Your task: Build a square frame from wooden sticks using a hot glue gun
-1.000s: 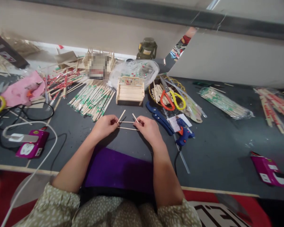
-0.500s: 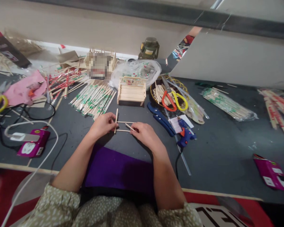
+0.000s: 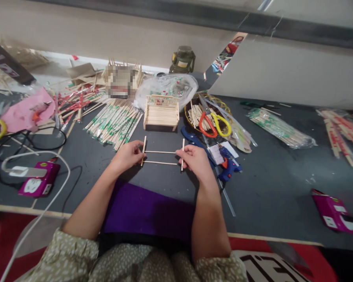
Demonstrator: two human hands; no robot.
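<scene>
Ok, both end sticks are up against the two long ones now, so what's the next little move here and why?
Probably press the right hand's short stick squarely onto the ends of the two long sticks while the left hand steadies the other upright. All four already form a rectangle, so pressing the ends together likely comes before anything else.

sticks in frame [image 3: 160, 157]: 4 counted | scissors [image 3: 214, 122]: 1 pair, centre right | glue gun [image 3: 229, 164]: 1 | miniature bench [image 3: 161, 112]: 1, upper centre

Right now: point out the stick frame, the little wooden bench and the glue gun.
stick frame [image 3: 161, 152], head view, upper crossbar.
wooden bench [image 3: 161, 115], head view, seat slats.
glue gun [image 3: 230, 166], head view, blue body.
</scene>
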